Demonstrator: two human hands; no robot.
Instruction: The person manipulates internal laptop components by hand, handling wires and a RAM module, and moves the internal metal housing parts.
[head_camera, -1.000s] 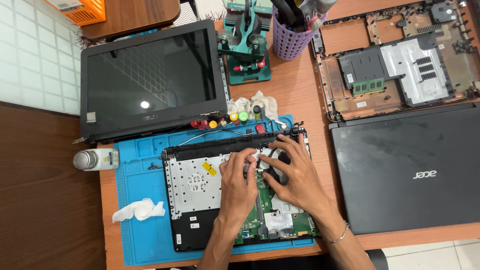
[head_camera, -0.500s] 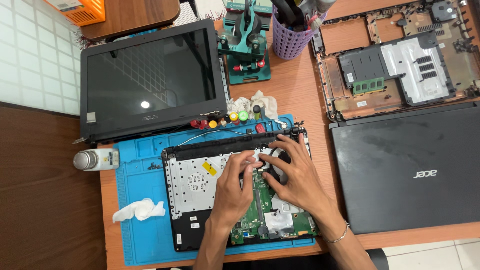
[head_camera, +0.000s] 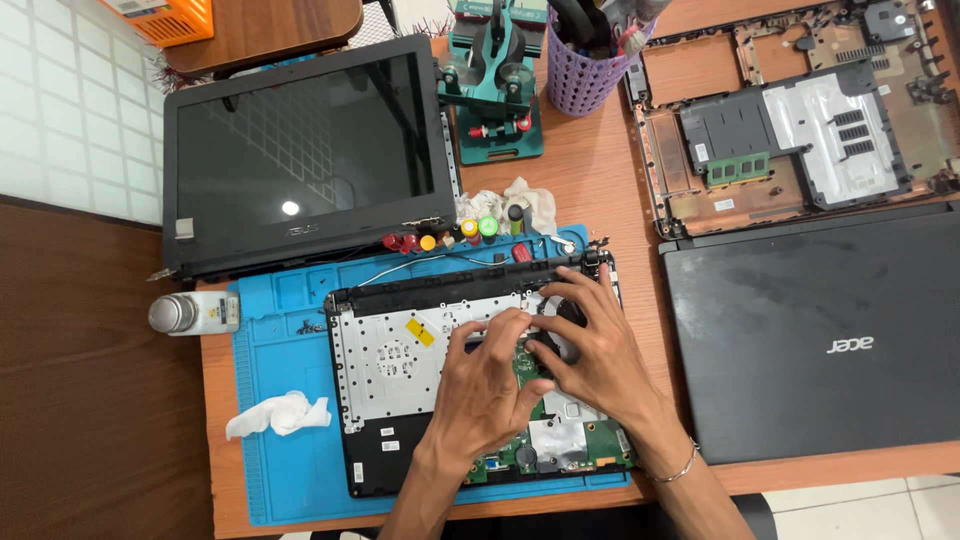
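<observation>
On the blue work mat (head_camera: 280, 400), the left hand (head_camera: 485, 385) and right hand (head_camera: 590, 350), fingers spread, press the opened black laptop base with green circuit board (head_camera: 400, 370); it seems stiff but fragile, best held by the edges.

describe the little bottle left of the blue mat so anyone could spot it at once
Start at the blue mat under the opened laptop base. Just off the mat's upper left edge, below the detached screen panel, a small bottle lies on its side. Its silvery round cap and white body distinguish it from the crumpled white tissue lower down.

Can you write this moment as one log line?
left hand: on opened laptop base | right hand: on its green board | blue mat underneath
</observation>
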